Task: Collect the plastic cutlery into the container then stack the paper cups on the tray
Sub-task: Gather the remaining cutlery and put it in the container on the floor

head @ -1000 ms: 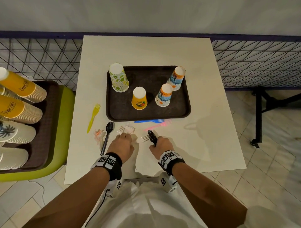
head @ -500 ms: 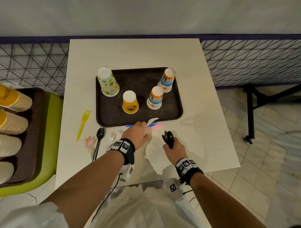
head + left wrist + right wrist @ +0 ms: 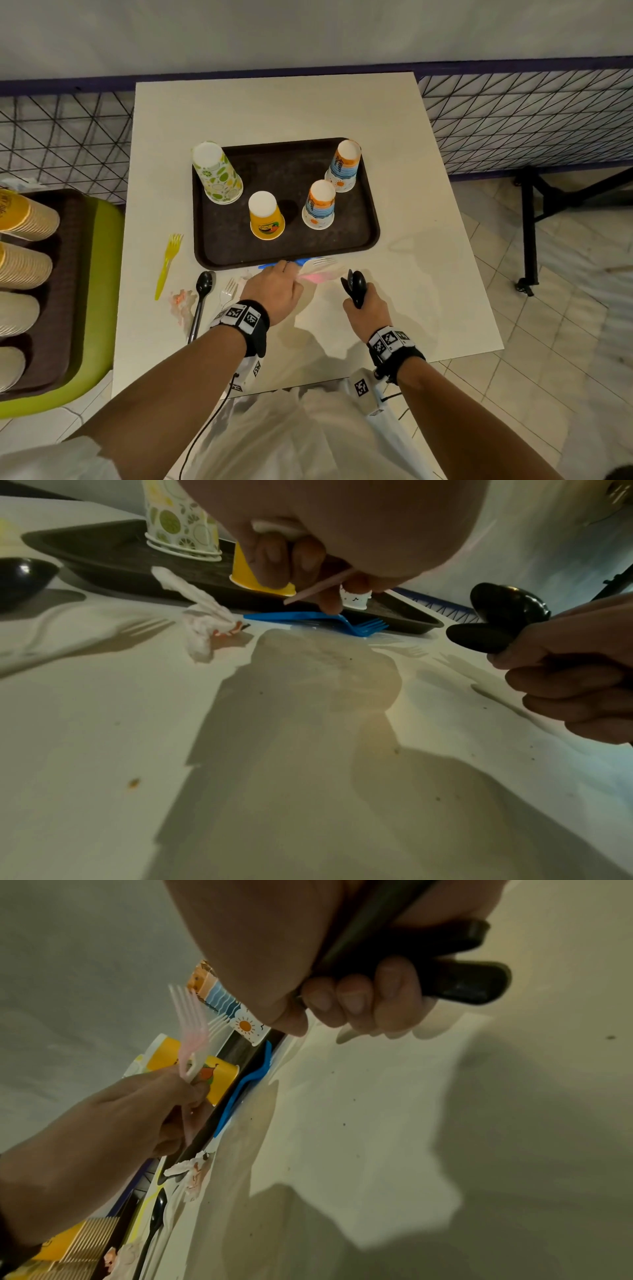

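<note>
My left hand (image 3: pixel 274 291) holds a pink fork (image 3: pixel 190 1020) and a white fork (image 3: pixel 219 1023) just in front of the brown tray (image 3: pixel 371 219). One of its fingertips touches the blue fork (image 3: pixel 308 616), which lies along the tray's front edge. To the right, my right hand (image 3: pixel 364 303) grips the handles of black spoons (image 3: pixel 354 284), bowls up. Several paper cups stand upside down on the tray: a lime-patterned one (image 3: pixel 217 178), a yellow one (image 3: pixel 265 216) and two orange-and-blue ones (image 3: pixel 320 205). A yellow fork (image 3: pixel 168 263), a black spoon (image 3: pixel 202 298) and a white fork (image 3: pixel 227 291) lie on the table to the left.
A crumpled napkin (image 3: pixel 181 301) lies beside the black spoon. Left of the table, stacks of paper cups (image 3: pixel 24 267) lie on a brown tray over a green seat (image 3: pixel 99 308). A wire mesh fence (image 3: pixel 513 120) runs behind the table. Tiled floor lies to the right.
My left hand moved forward and right from the napkin area to the tray's front edge, taking up the white fork and then the pink fork. My right hand shifted slightly right with the black spoons.
</note>
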A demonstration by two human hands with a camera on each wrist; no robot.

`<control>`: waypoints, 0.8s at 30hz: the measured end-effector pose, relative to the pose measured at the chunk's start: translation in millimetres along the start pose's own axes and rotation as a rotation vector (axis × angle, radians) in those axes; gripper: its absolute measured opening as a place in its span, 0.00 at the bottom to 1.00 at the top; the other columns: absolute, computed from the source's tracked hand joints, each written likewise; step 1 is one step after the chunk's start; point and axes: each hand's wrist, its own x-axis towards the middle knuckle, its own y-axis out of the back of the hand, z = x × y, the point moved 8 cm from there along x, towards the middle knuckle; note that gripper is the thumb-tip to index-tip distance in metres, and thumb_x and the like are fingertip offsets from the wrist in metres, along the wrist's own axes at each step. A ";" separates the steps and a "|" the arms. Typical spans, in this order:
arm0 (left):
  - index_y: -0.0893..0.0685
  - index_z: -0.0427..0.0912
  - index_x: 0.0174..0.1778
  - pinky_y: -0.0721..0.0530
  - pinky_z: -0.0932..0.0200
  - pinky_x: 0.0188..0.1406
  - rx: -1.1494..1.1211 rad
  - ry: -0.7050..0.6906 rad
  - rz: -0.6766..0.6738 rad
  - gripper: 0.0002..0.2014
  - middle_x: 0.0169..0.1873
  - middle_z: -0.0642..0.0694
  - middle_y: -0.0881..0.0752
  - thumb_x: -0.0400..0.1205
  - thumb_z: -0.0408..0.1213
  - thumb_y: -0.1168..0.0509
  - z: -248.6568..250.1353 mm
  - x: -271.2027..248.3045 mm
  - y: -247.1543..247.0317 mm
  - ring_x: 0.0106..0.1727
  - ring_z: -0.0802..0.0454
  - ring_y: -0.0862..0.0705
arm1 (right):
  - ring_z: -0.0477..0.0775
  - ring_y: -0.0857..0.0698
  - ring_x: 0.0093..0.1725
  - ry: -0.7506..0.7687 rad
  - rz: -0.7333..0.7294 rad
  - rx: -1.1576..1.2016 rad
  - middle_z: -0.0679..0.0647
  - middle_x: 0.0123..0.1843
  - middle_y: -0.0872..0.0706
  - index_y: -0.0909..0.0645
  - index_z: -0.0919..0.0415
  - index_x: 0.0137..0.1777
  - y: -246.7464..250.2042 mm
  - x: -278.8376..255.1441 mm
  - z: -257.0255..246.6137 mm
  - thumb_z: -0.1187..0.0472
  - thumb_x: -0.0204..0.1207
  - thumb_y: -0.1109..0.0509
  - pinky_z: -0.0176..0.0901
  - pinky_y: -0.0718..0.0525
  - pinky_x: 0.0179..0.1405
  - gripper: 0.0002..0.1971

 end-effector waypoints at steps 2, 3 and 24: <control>0.27 0.47 0.73 0.19 0.48 0.46 0.052 0.010 -0.016 0.19 0.58 0.43 0.13 0.87 0.48 0.46 -3.8 -1.8 3.9 0.57 0.39 0.15 | 0.63 0.16 0.42 0.009 -0.006 -0.009 0.57 0.45 0.15 0.25 0.59 0.65 -0.7 2.0 -3.3 0.59 0.79 0.31 0.46 0.22 0.41 0.16; 0.29 0.49 0.73 0.21 0.49 0.43 0.086 0.005 -0.033 0.19 0.55 0.44 0.12 0.88 0.49 0.46 -3.9 -1.6 4.6 0.54 0.38 0.14 | 0.63 0.17 0.42 0.012 -0.010 -0.016 0.57 0.46 0.15 0.25 0.59 0.65 -1.0 3.1 -4.4 0.59 0.79 0.32 0.46 0.22 0.42 0.16; 0.44 0.62 0.88 0.17 0.48 0.50 0.102 0.024 -0.145 0.29 0.59 0.43 0.11 0.89 0.52 0.48 13.1 12.6 -15.0 0.56 0.38 0.12 | 0.63 0.15 0.42 0.008 -0.038 -0.044 0.59 0.47 0.14 0.24 0.60 0.64 4.9 4.8 4.1 0.59 0.80 0.33 0.48 0.20 0.42 0.14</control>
